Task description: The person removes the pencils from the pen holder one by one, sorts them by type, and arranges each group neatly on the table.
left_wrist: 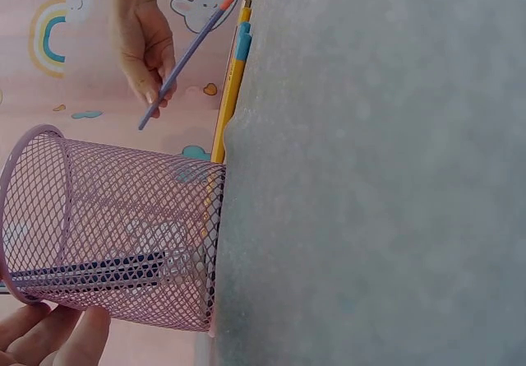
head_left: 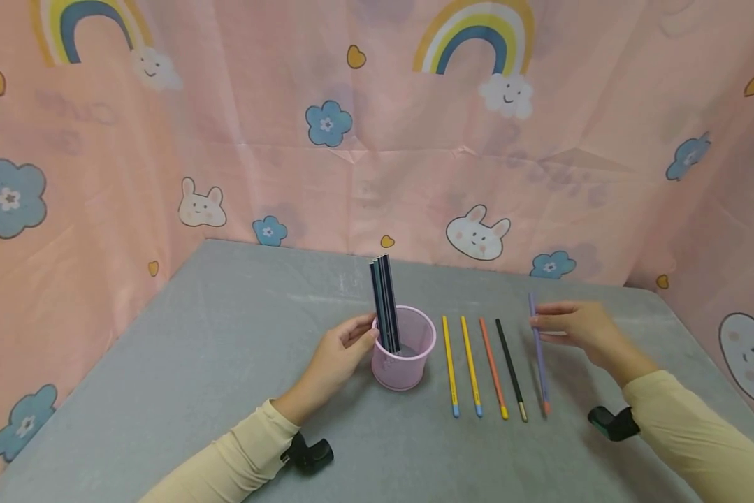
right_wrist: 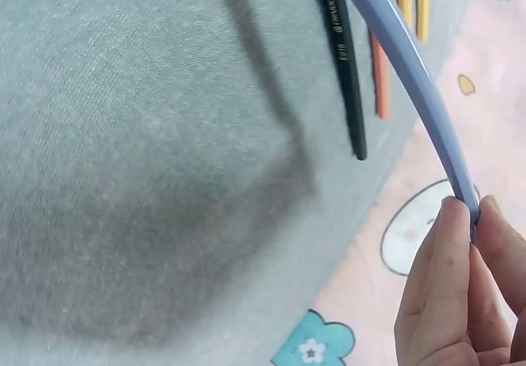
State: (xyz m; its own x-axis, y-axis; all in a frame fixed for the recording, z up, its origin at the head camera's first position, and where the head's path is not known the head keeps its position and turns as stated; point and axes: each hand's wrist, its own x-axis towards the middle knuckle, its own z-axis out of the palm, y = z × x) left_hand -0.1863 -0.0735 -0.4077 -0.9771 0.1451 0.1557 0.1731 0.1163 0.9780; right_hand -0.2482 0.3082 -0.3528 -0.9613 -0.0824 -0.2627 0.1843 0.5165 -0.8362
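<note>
A pink mesh pencil cup (head_left: 399, 374) stands upright on the grey table, with several dark pencils (head_left: 386, 307) leaning inside its left side. My left hand (head_left: 332, 363) holds the cup at its left side near the rim; in the left wrist view its fingertips (left_wrist: 86, 337) press on the mesh. My right hand (head_left: 578, 328) pinches a purple pencil (head_left: 539, 363) near its far end, the orange-tipped end toward me. The left wrist view shows this pencil raised off the table, and its shadow falls below in the right wrist view.
Between the cup and my right hand lie two yellow pencils (head_left: 470, 367), an orange-red pencil (head_left: 493, 367) and a black pencil (head_left: 511, 368), side by side. A pink printed cloth (head_left: 402, 188) hangs behind the grey table (head_left: 226, 335). Black wrist cameras (head_left: 310, 455) sit under both sleeves.
</note>
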